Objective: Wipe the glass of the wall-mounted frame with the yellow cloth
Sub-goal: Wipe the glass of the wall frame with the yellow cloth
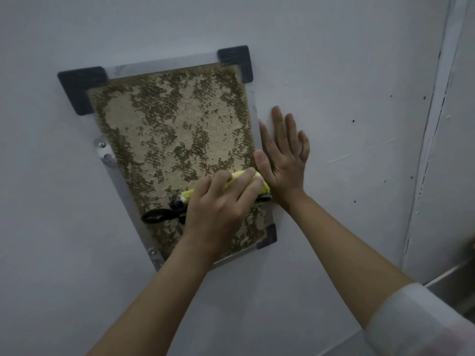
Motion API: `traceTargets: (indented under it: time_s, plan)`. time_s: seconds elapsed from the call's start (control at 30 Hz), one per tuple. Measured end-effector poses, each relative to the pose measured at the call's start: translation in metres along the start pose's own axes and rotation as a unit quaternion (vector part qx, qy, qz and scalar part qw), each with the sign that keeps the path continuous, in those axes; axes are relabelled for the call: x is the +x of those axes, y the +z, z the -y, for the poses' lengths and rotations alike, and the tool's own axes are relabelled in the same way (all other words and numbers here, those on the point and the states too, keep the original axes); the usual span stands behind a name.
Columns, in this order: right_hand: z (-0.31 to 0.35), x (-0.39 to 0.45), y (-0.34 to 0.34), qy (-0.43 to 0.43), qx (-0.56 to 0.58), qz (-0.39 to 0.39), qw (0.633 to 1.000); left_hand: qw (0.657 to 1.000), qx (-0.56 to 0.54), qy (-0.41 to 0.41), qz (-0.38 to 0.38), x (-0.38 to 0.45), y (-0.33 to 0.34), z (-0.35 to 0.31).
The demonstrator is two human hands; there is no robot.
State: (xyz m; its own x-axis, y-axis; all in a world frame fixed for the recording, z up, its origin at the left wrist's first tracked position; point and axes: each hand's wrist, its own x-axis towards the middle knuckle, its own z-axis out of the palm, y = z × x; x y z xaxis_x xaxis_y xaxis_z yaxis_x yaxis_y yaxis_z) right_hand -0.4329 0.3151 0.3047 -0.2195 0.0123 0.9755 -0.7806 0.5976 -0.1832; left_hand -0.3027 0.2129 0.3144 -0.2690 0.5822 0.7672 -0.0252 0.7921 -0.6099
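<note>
The left hand gripped the cloth against the lower right of the frame glass, whose unwiped bulk lay up and left along its long axis (right hand flat, fingers spread, on the wall beside the frame's right edge).

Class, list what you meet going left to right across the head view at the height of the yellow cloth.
Silver metal frame edge → mottled brown-and-beige glass panel → left hand gripping the yellow cloth → right hand flat on the white wall.
</note>
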Motion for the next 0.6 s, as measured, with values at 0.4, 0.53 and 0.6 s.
traceTargets:
  time_s: [0.4, 0.53, 0.6]
  plan:
    - [-0.003, -0.001, -0.007, -0.011, 0.018, 0.017, 1.0, 0.997, 0.003, 0.061, 0.05, -0.014, -0.007, -0.005]
    - [-0.006, 0.001, -0.009, -0.017, 0.01, 0.032, 0.999, 0.999, 0.001, -0.028, 0.023, 0.004, -0.005, -0.004]
    - [-0.007, 0.001, -0.008, -0.022, 0.005, 0.04, 0.999, 0.999, 0.002, -0.03, 0.026, 0.009, -0.001, -0.008]
